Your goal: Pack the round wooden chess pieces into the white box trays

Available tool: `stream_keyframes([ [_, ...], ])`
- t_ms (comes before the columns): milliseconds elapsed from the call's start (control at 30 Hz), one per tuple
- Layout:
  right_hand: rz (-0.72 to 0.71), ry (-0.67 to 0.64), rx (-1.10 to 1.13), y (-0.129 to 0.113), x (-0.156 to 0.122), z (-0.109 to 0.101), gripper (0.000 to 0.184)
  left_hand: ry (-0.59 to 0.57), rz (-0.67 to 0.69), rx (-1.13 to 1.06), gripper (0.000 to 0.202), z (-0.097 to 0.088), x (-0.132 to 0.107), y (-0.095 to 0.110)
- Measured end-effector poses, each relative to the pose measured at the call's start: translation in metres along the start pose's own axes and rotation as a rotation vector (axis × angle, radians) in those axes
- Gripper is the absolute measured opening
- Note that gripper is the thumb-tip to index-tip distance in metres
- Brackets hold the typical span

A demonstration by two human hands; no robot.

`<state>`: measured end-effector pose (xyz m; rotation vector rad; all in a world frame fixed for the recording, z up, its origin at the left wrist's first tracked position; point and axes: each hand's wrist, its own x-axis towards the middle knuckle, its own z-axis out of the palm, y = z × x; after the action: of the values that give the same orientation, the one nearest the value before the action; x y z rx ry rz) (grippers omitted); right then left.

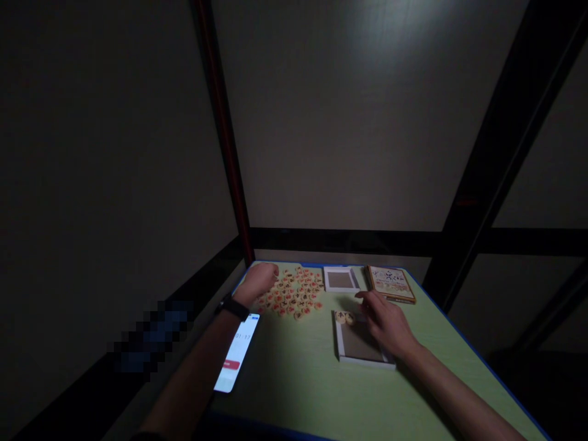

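A heap of several round wooden chess pieces (294, 293) with red and black marks lies on the green table (298, 380). My left hand (260, 278), a dark watch on its wrist, rests curled at the heap's left edge; what its fingers hold is hidden. My right hand (383, 321) lies over a shallow white tray (356, 352), fingers bent and pointing left toward two pieces (343, 317) in the tray's far left corner. Whether it grips a piece I cannot see.
A second white tray (340, 279) stands behind the heap. A printed box lid (391, 283) lies at the far right. A lit phone (237, 358) rests at the table's left edge. Dark frame bars (478, 208) rise behind.
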<state>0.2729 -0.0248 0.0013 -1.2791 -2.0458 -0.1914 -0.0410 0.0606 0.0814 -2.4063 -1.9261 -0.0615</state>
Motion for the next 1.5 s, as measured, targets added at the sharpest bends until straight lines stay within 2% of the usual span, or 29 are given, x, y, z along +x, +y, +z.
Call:
stream_keyframes([
  [167, 0.014, -0.025, -0.011, 0.002, -0.001, 0.003, 0.025, -0.056, 0.016, 0.006, 0.02, 0.019, 0.02, 0.014],
  [333, 0.039, -0.096, -0.028, 0.002, -0.002, 0.006, 0.027, -0.105, 0.061, 0.022, 0.029, 0.029, 0.032, 0.026],
  [800, 0.021, -0.15, -0.04, 0.0, -0.004, 0.006, 0.028, -0.174, 0.129, 0.074, 0.03, 0.029, 0.04, 0.027],
  [1033, 0.014, -0.14, -0.033, -0.003, -0.004, 0.004, 0.028, -0.135, 0.128, 0.069, 0.02, 0.024, 0.038, 0.029],
  [1233, 0.003, -0.146, -0.05, -0.001, -0.004, 0.006, 0.027, -0.052, 0.057, 0.07, 0.025, 0.015, 0.048, 0.02],
  [1500, 0.007, -0.16, -0.047, 0.0, -0.005, 0.005, 0.028, -0.084, 0.131, 0.085, 0.02, 0.025, 0.052, 0.033],
])
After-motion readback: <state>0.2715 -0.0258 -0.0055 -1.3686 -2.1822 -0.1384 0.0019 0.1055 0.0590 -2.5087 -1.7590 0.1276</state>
